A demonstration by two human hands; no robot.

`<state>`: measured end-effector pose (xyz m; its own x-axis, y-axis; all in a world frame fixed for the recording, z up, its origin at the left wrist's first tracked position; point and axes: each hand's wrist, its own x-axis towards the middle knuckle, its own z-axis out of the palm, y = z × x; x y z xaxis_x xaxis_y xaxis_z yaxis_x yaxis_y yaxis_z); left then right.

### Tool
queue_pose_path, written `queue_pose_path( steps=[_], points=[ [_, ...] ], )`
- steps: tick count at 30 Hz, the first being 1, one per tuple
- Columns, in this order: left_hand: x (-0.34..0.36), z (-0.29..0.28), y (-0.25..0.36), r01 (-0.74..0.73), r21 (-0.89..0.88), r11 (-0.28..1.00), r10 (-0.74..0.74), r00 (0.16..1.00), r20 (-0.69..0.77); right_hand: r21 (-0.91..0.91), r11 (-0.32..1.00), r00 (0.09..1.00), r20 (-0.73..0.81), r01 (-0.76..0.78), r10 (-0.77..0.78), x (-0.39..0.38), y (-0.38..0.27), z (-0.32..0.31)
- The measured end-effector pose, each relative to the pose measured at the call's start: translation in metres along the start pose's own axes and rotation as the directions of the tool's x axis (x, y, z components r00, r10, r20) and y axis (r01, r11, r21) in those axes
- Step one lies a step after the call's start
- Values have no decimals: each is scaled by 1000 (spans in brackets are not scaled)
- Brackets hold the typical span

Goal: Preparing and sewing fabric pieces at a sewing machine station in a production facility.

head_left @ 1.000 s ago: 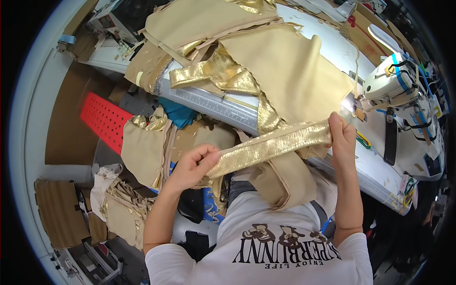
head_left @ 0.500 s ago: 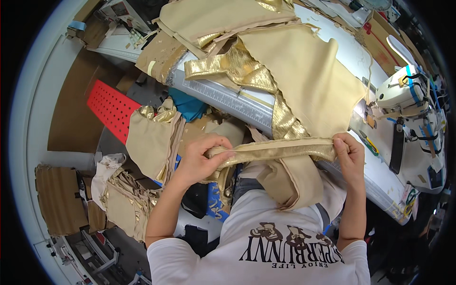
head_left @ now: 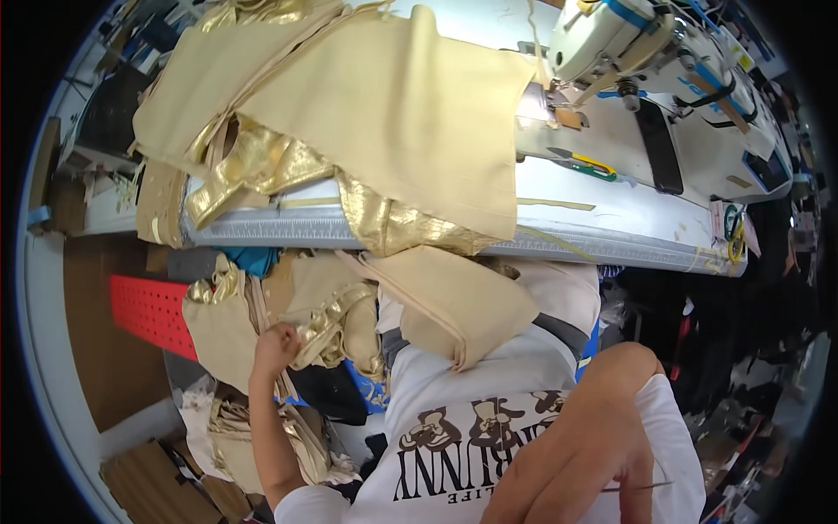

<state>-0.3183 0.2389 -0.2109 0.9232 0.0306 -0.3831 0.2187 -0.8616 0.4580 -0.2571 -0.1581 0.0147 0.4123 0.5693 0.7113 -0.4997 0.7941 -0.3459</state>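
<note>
1. Our left hand (head_left: 278, 342) reaches down to the left of our lap, into a heap of gold and beige fabric pieces (head_left: 262, 319) hanging beside the table edge. Its fingers are curled closed on a shiny gold strip (head_left: 327, 325) at the heap's right side.
2. Our right arm is bent up close to the camera at the lower right; only the elbow and forearm (head_left: 585, 445) show. The right hand itself is out of the picture, so we cannot tell whether it holds anything.
3. A folded beige fabric piece (head_left: 454, 301) with a narrow strap lies across our lap, on top of our white printed shirt (head_left: 489, 419), just right of the heap.
4. Above it, a large beige cloth (head_left: 393, 105) with gold lining (head_left: 393, 223) spreads over the white sewing table (head_left: 611, 218) and hangs over its front edge.
5. A white sewing machine (head_left: 628, 44) stands at the upper right of the table, with a dark flat bar (head_left: 656, 144) and a yellow-handled tool (head_left: 594, 166) near it.
6. A red perforated panel (head_left: 148, 310) sits at the left, partly behind the heap.
</note>
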Motion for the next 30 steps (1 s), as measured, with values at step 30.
queue_pose_path(
  steps=[30],
  points=[
    [1, -4, 175, -575, 99, 812, 544, 685, -485, -696, -474, 819, -565, -540, -102, -148, -14, -101]
  ],
)
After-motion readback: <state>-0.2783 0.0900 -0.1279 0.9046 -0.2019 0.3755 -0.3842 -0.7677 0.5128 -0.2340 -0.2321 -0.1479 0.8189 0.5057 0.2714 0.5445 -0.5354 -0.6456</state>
